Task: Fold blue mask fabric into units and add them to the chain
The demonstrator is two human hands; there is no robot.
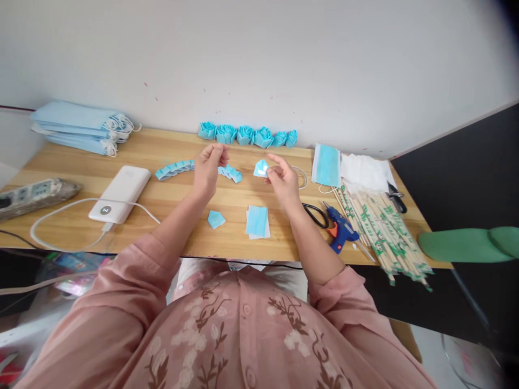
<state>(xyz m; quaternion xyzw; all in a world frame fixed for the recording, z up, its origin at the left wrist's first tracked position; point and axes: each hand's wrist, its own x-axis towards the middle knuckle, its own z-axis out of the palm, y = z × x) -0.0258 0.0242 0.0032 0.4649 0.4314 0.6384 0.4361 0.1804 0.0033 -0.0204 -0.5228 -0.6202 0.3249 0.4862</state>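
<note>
My right hand point(284, 182) pinches a small folded piece of blue mask fabric point(260, 166) with a white patch on it, between thumb and fingers, above the table. My left hand point(210, 165) is closed in a pinch to the left of it; whatever its fingertips may hold is too small to see. Behind my left hand runs a curved row of folded light-blue pieces point(173, 170), partly hidden by it. Nearer to me lie a single blue cut piece point(216, 219) and a small stack of blue and white rectangles point(257, 221).
Blue fabric flowers point(245, 135) line the wall. Left are stacked masks point(73, 125), a white power bank point(120, 194) with its cable, and a power strip point(36, 195). Right are a mask point(326, 165), blue glue gun point(343, 229), wrapped chopsticks point(381, 227) and green bottle point(458, 245).
</note>
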